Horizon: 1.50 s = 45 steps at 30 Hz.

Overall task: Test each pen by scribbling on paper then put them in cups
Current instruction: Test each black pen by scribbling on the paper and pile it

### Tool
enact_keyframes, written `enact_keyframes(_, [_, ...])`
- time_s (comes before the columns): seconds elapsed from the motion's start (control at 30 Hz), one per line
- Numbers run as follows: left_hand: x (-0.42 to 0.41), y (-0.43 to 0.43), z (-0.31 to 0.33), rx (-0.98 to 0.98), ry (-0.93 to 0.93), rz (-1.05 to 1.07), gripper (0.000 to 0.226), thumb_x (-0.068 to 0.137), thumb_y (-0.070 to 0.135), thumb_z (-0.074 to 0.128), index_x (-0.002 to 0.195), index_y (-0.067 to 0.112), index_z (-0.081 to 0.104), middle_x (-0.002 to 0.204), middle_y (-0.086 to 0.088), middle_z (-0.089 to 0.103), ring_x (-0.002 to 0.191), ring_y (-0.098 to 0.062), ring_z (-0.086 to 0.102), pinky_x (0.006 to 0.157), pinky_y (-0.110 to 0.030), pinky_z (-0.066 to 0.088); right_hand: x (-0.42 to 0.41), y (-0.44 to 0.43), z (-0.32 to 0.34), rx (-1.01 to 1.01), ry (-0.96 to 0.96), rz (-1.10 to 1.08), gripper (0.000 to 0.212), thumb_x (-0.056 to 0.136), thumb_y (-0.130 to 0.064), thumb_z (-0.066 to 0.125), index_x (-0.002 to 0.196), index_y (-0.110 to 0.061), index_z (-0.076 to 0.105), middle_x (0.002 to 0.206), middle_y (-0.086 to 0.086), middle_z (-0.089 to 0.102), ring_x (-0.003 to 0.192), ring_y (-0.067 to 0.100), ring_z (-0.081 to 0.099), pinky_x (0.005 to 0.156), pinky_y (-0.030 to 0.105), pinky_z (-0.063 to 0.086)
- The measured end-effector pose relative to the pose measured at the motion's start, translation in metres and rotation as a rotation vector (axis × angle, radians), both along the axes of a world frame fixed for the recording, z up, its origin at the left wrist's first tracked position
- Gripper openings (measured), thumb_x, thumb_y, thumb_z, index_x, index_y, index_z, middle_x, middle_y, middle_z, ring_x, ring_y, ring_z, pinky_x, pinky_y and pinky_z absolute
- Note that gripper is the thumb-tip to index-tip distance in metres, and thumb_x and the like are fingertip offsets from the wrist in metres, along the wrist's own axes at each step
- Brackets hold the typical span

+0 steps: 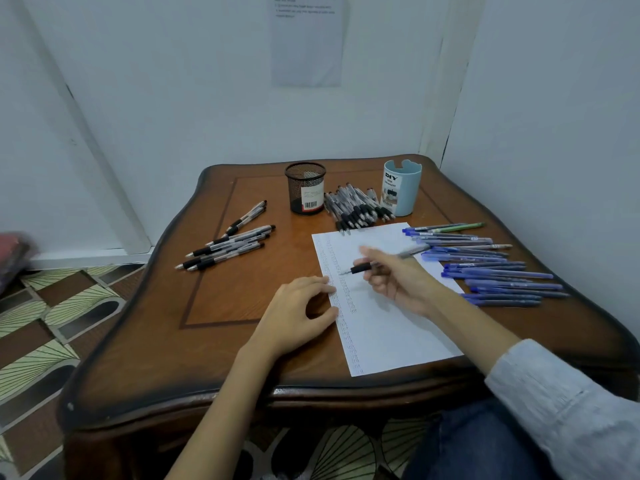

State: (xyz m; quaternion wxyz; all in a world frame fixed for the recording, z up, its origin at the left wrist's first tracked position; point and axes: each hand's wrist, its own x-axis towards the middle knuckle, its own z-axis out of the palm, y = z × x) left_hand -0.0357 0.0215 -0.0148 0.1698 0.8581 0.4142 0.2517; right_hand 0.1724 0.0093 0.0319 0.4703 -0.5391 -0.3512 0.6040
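Observation:
A white sheet of paper lies on the wooden table, with scribble columns down its left side. My right hand holds a clear pen with a black grip just above the paper, tip pointing left. My left hand rests on the paper's left edge, fingers curled and holding nothing. A black mesh cup and a light blue cup stand at the back. Black-grip pens lie in a pile between the cups, and several more lie at the left.
Several blue pens and one green pen are spread along the table's right side. White walls close in behind and on the right. A patterned floor lies to the left, and my knee in jeans sits below the table's front edge.

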Motion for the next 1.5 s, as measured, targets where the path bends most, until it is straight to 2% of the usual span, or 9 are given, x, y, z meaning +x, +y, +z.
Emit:
enact_keyframes(0.1, [-0.001,0.000,-0.001,-0.010,-0.001,-0.003,0.040,0.089,0.047,0.058,0.125,0.029,0.060,0.140,0.013,0.049,0.132,0.000,0.036,0.100,-0.021,0.021,-0.008,-0.007,-0.010,0.066,-0.203,-0.125,0.039,0.085,-0.044,0.067,0.080,-0.005,0.068,0.056,0.005,0.056,0.036,0.008,0.039,0.035,0.017,0.030])
enact_keyframes(0.2, [-0.002,0.000,-0.002,-0.041,-0.008,-0.005,0.037,0.091,0.042,0.058,0.126,0.029,0.059,0.142,0.014,0.047,0.134,-0.001,0.034,0.107,-0.025,0.022,-0.018,-0.013,-0.015,0.130,-0.249,-0.164,0.045,0.086,-0.049,0.063,0.072,-0.007,0.057,0.055,0.008,0.059,0.034,0.012,0.043,0.035,0.019,0.032])
enact_keyframes(0.33, [-0.001,0.000,-0.002,-0.042,-0.012,-0.003,0.035,0.093,0.037,0.057,0.127,0.029,0.058,0.143,0.013,0.046,0.135,-0.002,0.034,0.108,-0.026,0.022,-0.028,-0.019,-0.021,0.236,-0.432,-0.201,0.042,0.078,-0.039,0.075,0.064,-0.007,0.053,0.054,0.012,0.062,0.034,0.017,0.048,0.035,0.021,0.036])
enact_keyframes(0.43, [0.000,-0.001,-0.002,-0.040,-0.011,0.008,0.035,0.093,0.036,0.057,0.127,0.029,0.058,0.143,0.012,0.046,0.136,-0.003,0.033,0.109,-0.029,0.022,-0.029,-0.020,-0.028,0.315,-0.504,-0.230,0.042,0.082,-0.033,0.074,0.060,-0.009,0.049,0.051,0.014,0.062,0.034,0.022,0.050,0.034,0.021,0.036])
enact_keyframes(0.6, [0.001,-0.002,-0.003,-0.039,-0.006,0.017,0.036,0.093,0.036,0.057,0.128,0.028,0.058,0.143,0.013,0.046,0.136,-0.002,0.034,0.108,-0.026,0.022,-0.027,-0.020,-0.033,0.358,-0.612,-0.223,0.036,0.087,-0.008,0.065,0.058,-0.009,0.044,0.050,0.010,0.051,0.040,0.013,0.056,0.038,0.020,0.040])
enact_keyframes(0.77, [0.003,-0.003,-0.002,-0.033,-0.015,0.025,0.037,0.092,0.039,0.059,0.127,0.028,0.059,0.143,0.012,0.046,0.136,-0.003,0.034,0.109,-0.028,0.023,-0.026,-0.017,-0.037,0.395,-0.625,-0.189,0.033,0.085,-0.002,0.062,0.059,-0.008,0.043,0.048,0.003,0.045,0.045,0.013,0.060,0.048,0.025,0.048])
enact_keyframes(1.03, [0.003,-0.003,-0.001,-0.032,-0.031,0.027,0.037,0.090,0.038,0.061,0.126,0.026,0.060,0.142,0.010,0.048,0.135,-0.005,0.036,0.111,-0.034,0.028,-0.027,-0.017,-0.035,0.421,-0.650,-0.170,0.031,0.084,-0.002,0.064,0.060,-0.003,0.045,0.057,0.025,0.052,0.046,0.019,0.062,0.047,0.022,0.047])
enact_keyframes(1.27, [0.003,-0.004,-0.002,-0.029,-0.022,0.024,0.038,0.091,0.040,0.060,0.127,0.027,0.059,0.143,0.011,0.047,0.135,-0.003,0.035,0.110,-0.032,0.027,-0.027,-0.016,-0.036,0.389,-0.620,-0.151,0.028,0.083,0.001,0.064,0.061,0.001,0.046,0.055,0.018,0.050,0.042,0.016,0.057,0.046,0.025,0.047])
enact_keyframes(1.5, [0.003,-0.004,-0.001,-0.030,-0.027,0.020,0.037,0.091,0.038,0.061,0.126,0.026,0.059,0.142,0.009,0.048,0.135,-0.005,0.036,0.112,-0.036,0.029,-0.026,-0.015,-0.036,0.405,-0.611,-0.167,0.032,0.082,0.003,0.063,0.059,-0.004,0.043,0.049,0.008,0.048,0.041,0.014,0.056,0.045,0.023,0.046])
